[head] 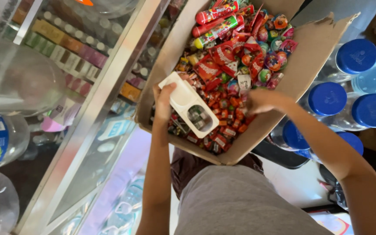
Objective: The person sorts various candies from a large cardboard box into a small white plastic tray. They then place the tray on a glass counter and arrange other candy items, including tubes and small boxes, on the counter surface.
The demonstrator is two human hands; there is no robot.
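An open cardboard box (310, 56) full of wrapped sweets (229, 65) rests against my body. My left hand (164, 104) grips a white plastic tray (188, 104) with two hollows, one holding a few small wrapped pieces, above the box's left side. My right hand (262, 101) reaches into the sweets near the box's right wall, fingers curled among small red wrappers; whether it holds one is hidden.
A glass display counter (109, 87) with rows of small packets stands to the left. Large clear bottles (5, 139) sit at the far left. Several water jugs with blue caps (355, 56) crowd the floor on the right.
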